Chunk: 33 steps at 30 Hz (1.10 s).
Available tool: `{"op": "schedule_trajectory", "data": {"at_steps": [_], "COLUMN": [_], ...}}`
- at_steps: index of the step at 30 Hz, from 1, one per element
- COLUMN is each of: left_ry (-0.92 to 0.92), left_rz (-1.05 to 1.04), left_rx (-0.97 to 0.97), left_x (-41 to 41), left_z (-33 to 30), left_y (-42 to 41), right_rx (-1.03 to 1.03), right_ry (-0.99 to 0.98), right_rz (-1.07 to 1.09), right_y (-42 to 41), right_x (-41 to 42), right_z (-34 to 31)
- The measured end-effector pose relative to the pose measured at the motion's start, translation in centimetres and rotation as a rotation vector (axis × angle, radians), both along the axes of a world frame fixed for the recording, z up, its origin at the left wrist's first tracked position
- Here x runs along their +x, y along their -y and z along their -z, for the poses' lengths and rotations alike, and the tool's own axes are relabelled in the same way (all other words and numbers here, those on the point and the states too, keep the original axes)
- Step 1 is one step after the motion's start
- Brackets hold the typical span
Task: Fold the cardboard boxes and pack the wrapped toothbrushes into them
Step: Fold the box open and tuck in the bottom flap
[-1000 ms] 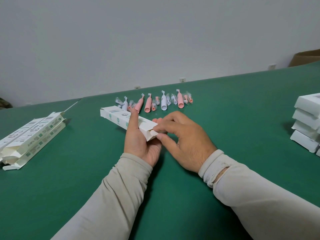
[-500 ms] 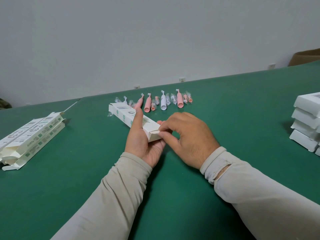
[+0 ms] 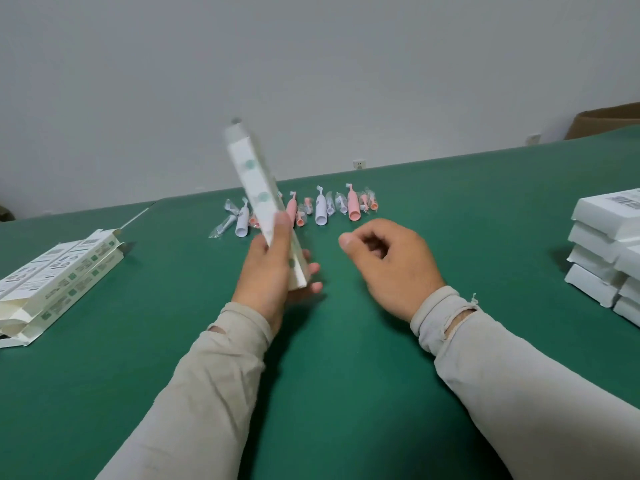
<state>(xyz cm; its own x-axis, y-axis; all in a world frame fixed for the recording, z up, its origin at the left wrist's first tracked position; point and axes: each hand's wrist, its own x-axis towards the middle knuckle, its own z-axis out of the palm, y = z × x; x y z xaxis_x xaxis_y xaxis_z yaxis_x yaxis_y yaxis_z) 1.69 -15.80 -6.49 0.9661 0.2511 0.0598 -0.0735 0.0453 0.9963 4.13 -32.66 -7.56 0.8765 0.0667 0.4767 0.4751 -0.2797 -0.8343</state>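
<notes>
Gripping long box (image 3: pixel 258 188) steeply tilted above desk (image 3: pixel 346 341), left hand (image 3: pixel 273 271) fingers wrapped; right hand (image 3: pixel 391 261) nearby, loosely curled, empty.

Left grip (image 3: pixel 273 271) apparently clenched; right grip (image 3: pixel 388 261) loosely curled.

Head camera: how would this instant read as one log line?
left hand: holds box raised, tilted | right hand: loosely curled, free | toothbrushes: on table
</notes>
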Motion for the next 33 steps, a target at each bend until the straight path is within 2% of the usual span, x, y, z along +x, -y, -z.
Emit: {"op": "schedule_trajectory", "data": {"at_steps": [3, 5, 9, 11, 14, 18, 23, 25, 29, 33], "left_ry": [0.117, 0.102, 0.107, 0.136, 0.143, 0.112, 0.103, 0.103, 0.052, 0.055], "left_rz": [-0.203, -0.217, -0.205, -0.201, -0.190, -0.169, -0.152, -0.194, -0.419, -0.537], "left_rx": [0.745, 0.954, 1.009, 1.021, 1.016, 1.034, 1.040, 1.081, 1.187, 1.110], "left_x": [0.3, 0.4, 0.6, 0.5, 0.4, 0.5, 0.5, 0.9, 2.0, 2.8], "left_z": [0.9, 1.3, 1.6, 1.6, 1.5, 1.5, 1.9, 1.7, 1.0, 1.8], "left_y": [-2.6, -3.8, -4.1, -3.9, -3.9, -4.1, -4.4, -5.1, -7.4, -8.2], "right_rx": [0.187, 0.208, -0.030, -0.136, -0.173, -0.012, 0.118, 0.167, 0.244, -0.042], "right_ry": [-0.040, 0.036, 0.342, 0.390, 0.281, 0.010, -0.060, -0.093, -0.237, -0.246], "right_rz": [0.112, 0.186, 0.197, 0.189, 0.156, 0.010, -0.054, -0.021, 0.209, 0.348], "right_y": [0.8, 1.3, 2.1, 2.2, 2.3, 2.9, 2.9, 2.8, 3.0, 2.9], "right_x": [0.8, 0.7, 0.4, 0.5, 1.0, 1.8, 2.1, 2.3, 4.6, 9.3], "right_z": [-0.2, -0.8, -1.6, -1.5, -0.9, -0.3, 0.1, 0.5, 0.8, -0.1]}}
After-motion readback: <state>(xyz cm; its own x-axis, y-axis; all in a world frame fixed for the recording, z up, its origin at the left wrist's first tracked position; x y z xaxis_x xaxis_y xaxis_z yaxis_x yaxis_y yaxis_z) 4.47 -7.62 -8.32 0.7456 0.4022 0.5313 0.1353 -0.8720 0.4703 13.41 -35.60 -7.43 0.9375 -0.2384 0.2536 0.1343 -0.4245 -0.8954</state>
